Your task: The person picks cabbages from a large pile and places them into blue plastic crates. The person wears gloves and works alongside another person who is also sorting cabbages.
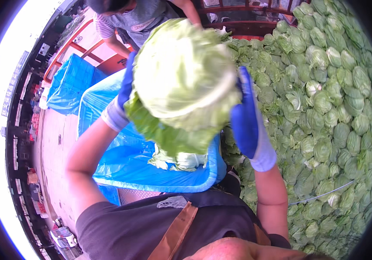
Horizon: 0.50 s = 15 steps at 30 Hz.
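Note:
A large pale green cabbage (186,73), its loose outer leaf hanging below, is raised in front of me and slightly blurred. My left hand (126,86), in a blue-palmed glove with a white cuff, presses against its left side; most of those fingers are hidden behind the leaves. On the opposite side, my right hand (245,117), gloved alike, has its palm and fingers along the cabbage. Below it stands a crate (151,185) lined with blue plastic, where a few cabbages (188,161) lie at the near end.
A big heap of cabbages (320,104) fills the right side, with a thin pale rod (322,193) across it. Another blue-covered crate (71,84) sits at the far left by a red metal railing (75,43). A person in a grey top (145,24) works across from me.

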Motion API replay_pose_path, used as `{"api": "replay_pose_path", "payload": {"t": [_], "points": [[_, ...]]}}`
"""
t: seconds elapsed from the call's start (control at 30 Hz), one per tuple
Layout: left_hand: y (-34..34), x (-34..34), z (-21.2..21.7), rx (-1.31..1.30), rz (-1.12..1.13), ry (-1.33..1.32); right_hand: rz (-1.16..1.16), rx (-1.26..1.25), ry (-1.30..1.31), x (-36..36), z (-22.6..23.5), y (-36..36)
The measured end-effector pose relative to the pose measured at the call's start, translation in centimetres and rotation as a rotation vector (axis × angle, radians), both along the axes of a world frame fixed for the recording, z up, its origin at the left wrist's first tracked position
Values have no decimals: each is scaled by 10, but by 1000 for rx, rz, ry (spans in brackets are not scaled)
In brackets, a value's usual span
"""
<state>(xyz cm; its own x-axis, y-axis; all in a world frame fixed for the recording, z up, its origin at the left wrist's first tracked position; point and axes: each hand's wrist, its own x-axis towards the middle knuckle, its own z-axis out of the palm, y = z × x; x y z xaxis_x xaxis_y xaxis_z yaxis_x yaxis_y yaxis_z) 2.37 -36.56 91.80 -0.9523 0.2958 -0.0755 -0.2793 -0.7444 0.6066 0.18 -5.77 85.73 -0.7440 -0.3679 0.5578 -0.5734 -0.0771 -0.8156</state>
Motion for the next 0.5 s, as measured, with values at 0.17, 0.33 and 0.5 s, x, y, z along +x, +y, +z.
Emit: {"api": "replay_pose_path", "payload": {"t": [0.17,0.33,0.5], "points": [[-122,81,-87,-423,260,-261,-123,249,41,13,-22,-27],[-143,67,-229,-877,279,-912,-471,340,-465,38,-116,84],[-158,49,-233,-1185,-30,-979,-745,295,-855,88,-212,204]]}}
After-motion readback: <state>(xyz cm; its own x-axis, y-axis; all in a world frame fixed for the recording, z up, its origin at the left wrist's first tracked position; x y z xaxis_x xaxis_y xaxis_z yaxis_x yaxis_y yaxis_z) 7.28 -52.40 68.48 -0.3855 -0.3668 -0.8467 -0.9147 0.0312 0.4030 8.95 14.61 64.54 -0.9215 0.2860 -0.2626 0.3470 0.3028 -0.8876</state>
